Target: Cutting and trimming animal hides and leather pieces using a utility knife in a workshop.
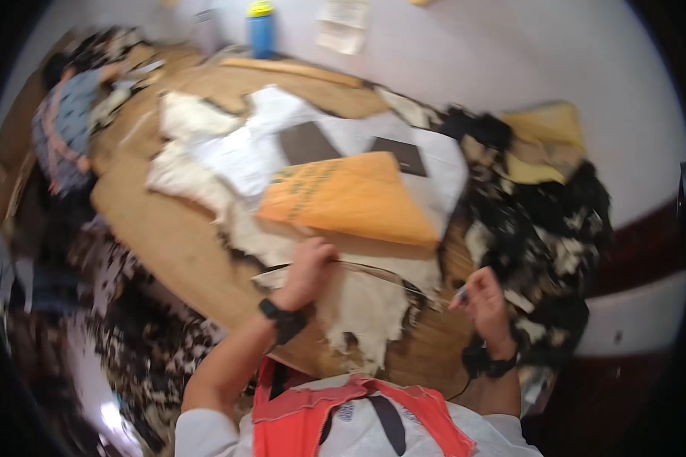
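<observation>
A cream-coloured hide (pixel 366 305) with ragged edges and a dark fringe hangs toward me over the near part of the table. My left hand (pixel 309 266) is closed at its upper edge, fingers curled over it beside a long slit or fold. To the right, my right hand (pixel 483 303) pinches a small grey-blue tool (pixel 461 295), too blurred to name. It is held off the hide's right end. Just beyond my hands an orange sheet (pixel 351 194) with green markings covers part of the hide. Two dark rectangular pieces (pixel 310 143) lie on white sheets (pixel 259 126) behind it.
Black and white fur scraps (pixel 560 221) heap up at the right, below a yellow sheet (pixel 545 129). A blue bottle (pixel 261 34) with a yellow lid stands at the wall near a wooden strip (pixel 293 71). Another person (pixel 68 126) bends over the table's far left end.
</observation>
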Demonstrator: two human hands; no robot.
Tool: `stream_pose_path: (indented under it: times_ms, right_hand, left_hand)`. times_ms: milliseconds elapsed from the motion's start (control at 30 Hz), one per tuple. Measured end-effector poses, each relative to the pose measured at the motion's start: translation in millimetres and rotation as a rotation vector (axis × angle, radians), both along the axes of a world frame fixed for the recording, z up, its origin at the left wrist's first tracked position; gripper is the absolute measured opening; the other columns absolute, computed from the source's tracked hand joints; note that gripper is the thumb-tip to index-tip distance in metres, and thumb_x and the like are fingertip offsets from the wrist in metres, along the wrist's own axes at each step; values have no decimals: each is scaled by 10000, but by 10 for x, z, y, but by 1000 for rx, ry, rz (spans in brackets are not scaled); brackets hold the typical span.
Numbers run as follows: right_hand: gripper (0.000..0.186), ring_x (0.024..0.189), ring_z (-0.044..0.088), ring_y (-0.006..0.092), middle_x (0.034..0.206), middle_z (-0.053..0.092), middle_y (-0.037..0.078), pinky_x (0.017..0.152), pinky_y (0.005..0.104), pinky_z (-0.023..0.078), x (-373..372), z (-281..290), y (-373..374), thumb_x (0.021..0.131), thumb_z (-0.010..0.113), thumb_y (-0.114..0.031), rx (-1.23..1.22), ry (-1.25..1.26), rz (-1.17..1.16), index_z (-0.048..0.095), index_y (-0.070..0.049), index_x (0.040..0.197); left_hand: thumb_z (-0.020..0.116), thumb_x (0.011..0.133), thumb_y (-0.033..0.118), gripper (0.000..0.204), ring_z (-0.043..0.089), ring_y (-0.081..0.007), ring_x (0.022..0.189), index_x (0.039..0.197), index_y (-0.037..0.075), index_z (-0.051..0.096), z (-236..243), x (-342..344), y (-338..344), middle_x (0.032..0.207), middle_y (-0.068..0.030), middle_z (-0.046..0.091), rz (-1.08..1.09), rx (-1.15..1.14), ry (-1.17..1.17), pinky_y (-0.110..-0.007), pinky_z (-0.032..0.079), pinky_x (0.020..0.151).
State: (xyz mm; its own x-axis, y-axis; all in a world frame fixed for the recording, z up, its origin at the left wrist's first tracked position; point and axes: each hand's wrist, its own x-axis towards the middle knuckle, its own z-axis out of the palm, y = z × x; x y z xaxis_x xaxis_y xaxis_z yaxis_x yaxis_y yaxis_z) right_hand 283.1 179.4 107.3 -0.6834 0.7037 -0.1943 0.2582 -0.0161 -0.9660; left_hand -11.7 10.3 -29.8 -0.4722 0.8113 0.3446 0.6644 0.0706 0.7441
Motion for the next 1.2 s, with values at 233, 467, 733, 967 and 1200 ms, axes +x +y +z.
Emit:
stream_pose_path:
  times_ms: [233, 467, 733, 967, 1200]
  right_hand:
    - [213, 711, 621, 419, 792, 640, 210, 647, 500, 453, 2120, 259, 527, 1045, 405, -191, 1136, -1223, -887, 536, -32, 991]
    - [103, 692, 653, 399, 747, 656, 173, 587, 504, 481, -219, -431, -375, 940, 572, -199, 704, -434, 7, 614, -109, 969]
    - [173, 660, 663, 339, 679, 631, 140, 571, 440, 507, -1169, -930, -471, 887, 639, -255, 960, -472, 390, 619, -92, 834]
    - [239, 750, 683, 344, 735, 676, 109, 637, 456, 520, -271, -229, -555, 856, 665, -379, 575, -586, 1044, 687, -141, 865]
    - [291, 721, 685, 344, 730, 679, 142, 634, 461, 527, -1004, -685, -652, 843, 700, -396, 744, -467, 301, 678, -106, 851]
  left_hand:
    - [734, 730, 50, 105, 572, -328, 866, 796, 72, 655, 113, 170, 192, 853, -98, 603, -68, -72, -30, -422, 450, 780]
    - [735, 727, 51, 100, 554, -319, 835, 796, 71, 665, 84, 80, 62, 828, -93, 585, -41, -102, -19, -419, 439, 748]
    - [754, 720, 67, 109, 564, -311, 826, 800, 55, 680, 151, 166, 169, 815, -105, 577, -72, -53, -20, -403, 457, 721]
    - [751, 711, 110, 104, 554, -297, 836, 785, 118, 678, 105, 104, 132, 816, -65, 577, -33, -113, 19, -404, 417, 748]
    - [745, 698, 98, 105, 557, -292, 838, 775, 111, 676, 107, 127, 181, 803, -58, 581, -61, -102, 23, -407, 417, 745]
